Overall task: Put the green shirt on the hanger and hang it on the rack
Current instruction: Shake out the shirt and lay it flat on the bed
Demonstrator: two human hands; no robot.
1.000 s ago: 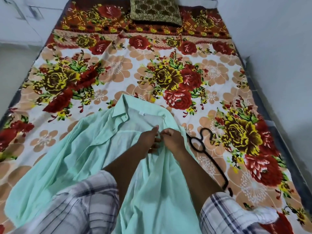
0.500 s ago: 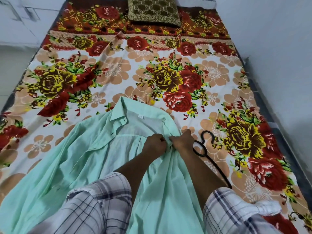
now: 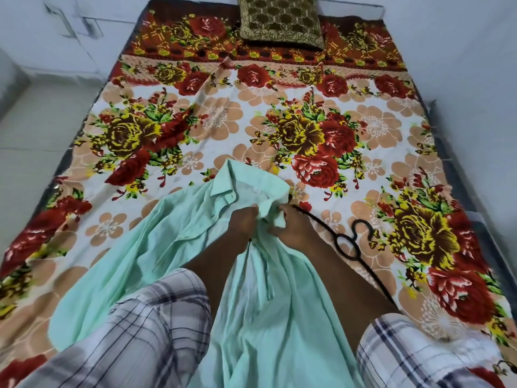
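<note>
I see one bed covered by one floral bedsheet (image 3: 223, 127), which spreads out on every side of the grip. On it lies one green shirt (image 3: 173, 233), front side up and not on the hanger. Its collar (image 3: 223, 189) is just beyond the grip, most of its body fans out to the left of the grip, and a long fold runs back toward me between the forearms. Two plaid sleeves frame the bottom of my view, the left sleeve (image 3: 145, 331) and the right sleeve (image 3: 405, 354), both well behind the grip. One dark patterned pillow (image 3: 281, 21) sits at the head of the bed, far beyond the grip. One black hanger (image 3: 347, 245) lies flat on the sheet just right of the grip. Its hook and ring sit beside the right wrist, and one arm of it reaches up close to the right fingertips; I cannot tell whether they touch. Both hands meet below the collar. The left hand (image 3: 243, 228) is curled over the shirt's front edge, and the right hand (image 3: 293, 231) pinches a bunched bit of the same fabric, knuckles nearly touching. One small button (image 3: 253, 240) shows just below the grip.
</note>
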